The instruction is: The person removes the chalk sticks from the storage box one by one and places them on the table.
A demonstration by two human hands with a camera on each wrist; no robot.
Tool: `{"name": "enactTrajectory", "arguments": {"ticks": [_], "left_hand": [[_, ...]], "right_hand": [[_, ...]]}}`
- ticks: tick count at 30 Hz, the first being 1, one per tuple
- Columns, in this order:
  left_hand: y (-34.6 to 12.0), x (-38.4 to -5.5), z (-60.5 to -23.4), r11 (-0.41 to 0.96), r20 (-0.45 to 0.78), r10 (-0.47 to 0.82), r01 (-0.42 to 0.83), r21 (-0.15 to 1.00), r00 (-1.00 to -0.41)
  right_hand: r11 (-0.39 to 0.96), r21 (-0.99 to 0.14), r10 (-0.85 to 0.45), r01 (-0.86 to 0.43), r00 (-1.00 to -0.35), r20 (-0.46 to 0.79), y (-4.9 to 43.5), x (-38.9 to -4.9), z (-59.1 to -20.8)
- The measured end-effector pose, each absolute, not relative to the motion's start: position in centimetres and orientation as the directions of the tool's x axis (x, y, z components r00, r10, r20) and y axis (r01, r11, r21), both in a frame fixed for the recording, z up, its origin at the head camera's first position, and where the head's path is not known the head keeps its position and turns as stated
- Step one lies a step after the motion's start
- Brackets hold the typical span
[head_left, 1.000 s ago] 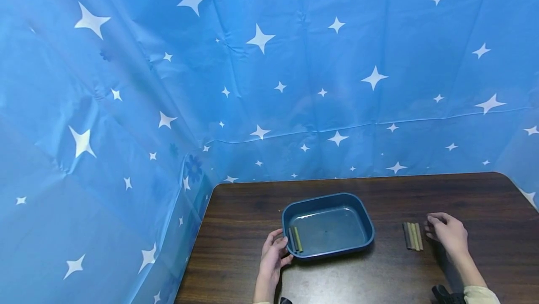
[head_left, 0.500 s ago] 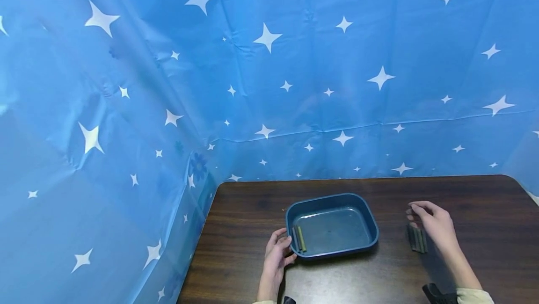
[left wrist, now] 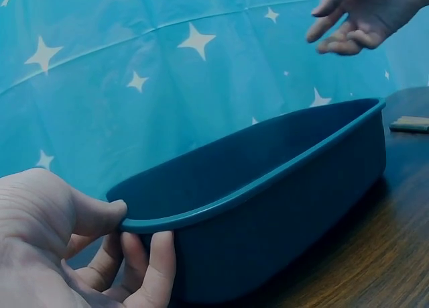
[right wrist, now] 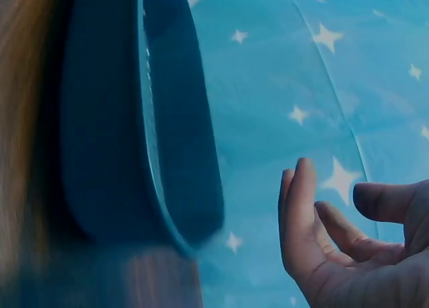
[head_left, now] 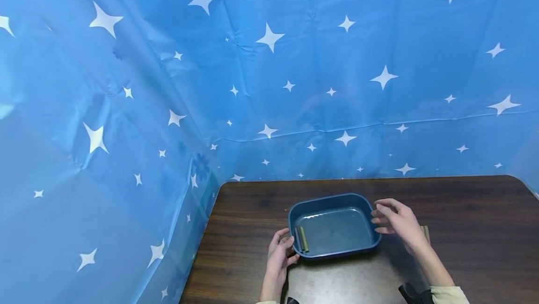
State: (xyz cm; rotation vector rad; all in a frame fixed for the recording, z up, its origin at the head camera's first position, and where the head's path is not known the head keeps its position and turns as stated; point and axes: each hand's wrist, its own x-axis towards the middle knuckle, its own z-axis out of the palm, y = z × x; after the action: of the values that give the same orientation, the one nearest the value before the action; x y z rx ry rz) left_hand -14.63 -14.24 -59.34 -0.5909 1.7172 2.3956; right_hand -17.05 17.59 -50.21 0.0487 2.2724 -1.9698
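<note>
A dark blue plastic tub (head_left: 337, 231) sits on the table. My left hand (head_left: 279, 253) grips its left end, and the left wrist view shows the thumb over the rim (left wrist: 201, 215) with fingers curled under it outside. Inside, along the left wall, lie a dark stick (head_left: 298, 239) and an olive-green stick (head_left: 304, 239). Close by the tub's right end hovers my right hand (head_left: 397, 222). In the right wrist view its thumb and fingers (right wrist: 299, 214) stand apart with nothing between them. More short sticks (head_left: 426, 234) lie on the table, mostly hidden behind the right wrist.
The brown wood-grain table (head_left: 476, 229) ends at the back against a blue curtain (head_left: 320, 61) with white stars. Another stretch of curtain hangs along the left side. A black strap (head_left: 414, 293) is around the right wrist.
My right hand has travelled left from beside the sticks on the table, over them, to the tub's right end. The left hand keeps its grip on the rim. The head view has shifted slightly.
</note>
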Motion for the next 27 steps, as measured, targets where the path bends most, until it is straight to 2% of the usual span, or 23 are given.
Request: {"name": "enactTrajectory", "arguments": {"ticks": [7, 20, 27], "left_hand": [[-14.3, -14.6, -59.5, -0.335, -0.394, -0.108, -0.340, 0.879, -0.913], [-14.4, -14.6, -59.0, -0.320, -0.414, -0.139, -0.355, 0.879, -0.900], [-14.2, -14.7, -59.0, -0.304, -0.407, -0.137, -0.353, 0.885, -0.903]], "right_hand": [[0.102, -0.979, -0.133, 0.174, -0.973, -0.187, 13.6, -17.3, -51.0], [0.071, -0.961, -0.166, 0.267, -0.947, -0.275, 5.6, -17.2, -53.5], [0.127, -0.964, -0.135, 0.234, -0.959, -0.251, 3.0, -17.2, -55.6]]}}
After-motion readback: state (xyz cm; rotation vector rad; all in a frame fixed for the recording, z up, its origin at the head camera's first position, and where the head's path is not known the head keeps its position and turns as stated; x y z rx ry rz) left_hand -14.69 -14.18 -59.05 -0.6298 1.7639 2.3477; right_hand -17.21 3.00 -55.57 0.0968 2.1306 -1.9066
